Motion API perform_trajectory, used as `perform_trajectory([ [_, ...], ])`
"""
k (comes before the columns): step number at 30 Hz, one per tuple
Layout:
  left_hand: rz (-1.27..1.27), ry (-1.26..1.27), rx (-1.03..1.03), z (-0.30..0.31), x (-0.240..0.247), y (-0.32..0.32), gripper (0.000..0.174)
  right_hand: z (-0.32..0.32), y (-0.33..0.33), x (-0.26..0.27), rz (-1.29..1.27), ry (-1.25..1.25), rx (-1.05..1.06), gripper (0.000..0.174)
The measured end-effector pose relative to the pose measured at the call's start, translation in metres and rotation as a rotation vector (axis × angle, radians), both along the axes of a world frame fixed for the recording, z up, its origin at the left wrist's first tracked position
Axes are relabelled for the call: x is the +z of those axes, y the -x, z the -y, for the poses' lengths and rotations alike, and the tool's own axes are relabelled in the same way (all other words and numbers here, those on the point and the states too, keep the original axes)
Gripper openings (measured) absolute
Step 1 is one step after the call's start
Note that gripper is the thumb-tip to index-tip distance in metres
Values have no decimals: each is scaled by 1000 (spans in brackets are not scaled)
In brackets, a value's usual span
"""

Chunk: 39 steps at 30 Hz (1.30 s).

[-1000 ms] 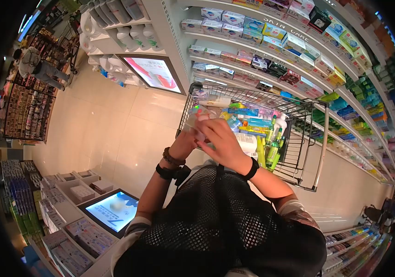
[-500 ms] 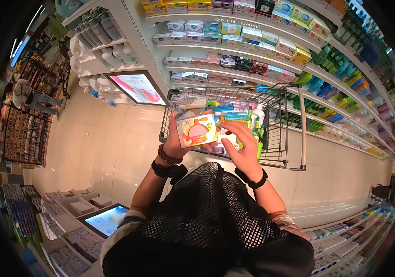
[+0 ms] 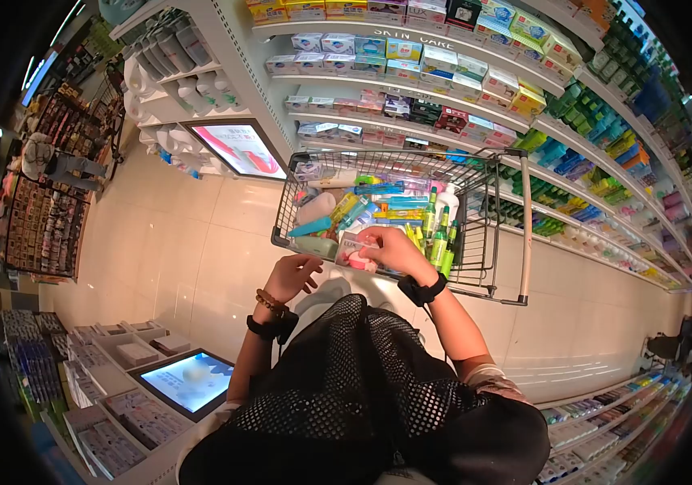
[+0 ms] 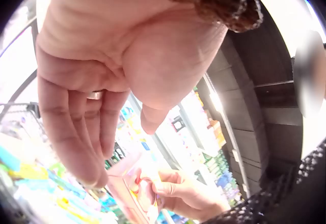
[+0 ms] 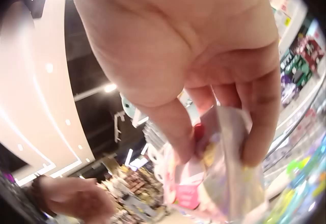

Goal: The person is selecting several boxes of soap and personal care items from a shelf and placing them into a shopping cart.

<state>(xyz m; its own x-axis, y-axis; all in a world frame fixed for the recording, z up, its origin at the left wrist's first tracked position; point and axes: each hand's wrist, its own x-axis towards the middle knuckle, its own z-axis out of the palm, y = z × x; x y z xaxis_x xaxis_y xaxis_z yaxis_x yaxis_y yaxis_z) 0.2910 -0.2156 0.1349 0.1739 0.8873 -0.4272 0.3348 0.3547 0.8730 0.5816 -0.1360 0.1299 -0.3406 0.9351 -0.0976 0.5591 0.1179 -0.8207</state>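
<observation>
Over the near edge of the shopping cart (image 3: 530, 230), my right hand (image 3: 398, 252) pinches a pink and white LUX box (image 3: 352, 250) between thumb and fingers. The right wrist view shows the thumb on one side of the box (image 5: 219, 183) and the fingers of the hand (image 5: 204, 66) on the other. My left hand (image 3: 291, 276) hangs outside the cart, left of the box, holding nothing, its fingers loosely bent. In the left wrist view the box (image 4: 133, 188) appears beyond the left hand's (image 4: 102, 71) fingertips. Green bottles (image 3: 439, 242) lie beside the right hand.
Bottles and packs fill the cart, among them a pale pink cylinder (image 3: 315, 208). Shelves of boxed goods (image 3: 439, 61) stand behind it. A lit screen (image 3: 241, 149) is at the left, another (image 3: 186, 381) at lower left. A person (image 3: 59, 166) stands far left.
The left hand has let go of the box and moved down and left. The right hand has taken hold of the box, which is now lower, at the cart's near edge.
</observation>
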Motion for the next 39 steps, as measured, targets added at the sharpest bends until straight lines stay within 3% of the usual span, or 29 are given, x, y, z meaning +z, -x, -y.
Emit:
perform_trajectory([
  [3,-263,-13,-125,-11,-30,48,42,-67,2,-21,203,-477,-215,38],
  [5,-551,-1,-303,-19,-58,77,49,-129,11,-31,139,-486,-306,40],
  [7,-659,25,-434,-35,-75,105,56,-203,25,-48,179,-548,-318,39],
  [9,-634,66,-381,-53,-83,127,55,-272,40,-71,215,-618,-328,38],
  [11,-579,89,-264,-61,-94,151,52,-330,54,-98,474,-772,-314,34],
  [13,-506,201,-100,-69,-78,169,52,-369,70,-122,528,-790,-338,32],
  [17,-772,243,-23,-63,-115,235,50,-442,88,-148,628,-783,-332,37],
  [20,-937,488,-207,-46,-134,269,58,-473,92,-159,752,-865,-339,27],
  [23,-828,690,-237,-42,-150,289,61,-487,90,-167,797,-768,-344,21],
  [25,-792,700,-229,-41,-159,298,63,-504,87,-180,890,-744,-328,18],
  [28,-723,687,-225,-56,-159,299,63,-518,89,-193,771,-774,-323,13],
  [35,-655,557,-225,-75,-167,305,63,-513,96,-198,782,-662,-255,14],
  [39,-661,551,-183,-77,-174,311,63,-492,119,-172,742,-924,-374,17],
])
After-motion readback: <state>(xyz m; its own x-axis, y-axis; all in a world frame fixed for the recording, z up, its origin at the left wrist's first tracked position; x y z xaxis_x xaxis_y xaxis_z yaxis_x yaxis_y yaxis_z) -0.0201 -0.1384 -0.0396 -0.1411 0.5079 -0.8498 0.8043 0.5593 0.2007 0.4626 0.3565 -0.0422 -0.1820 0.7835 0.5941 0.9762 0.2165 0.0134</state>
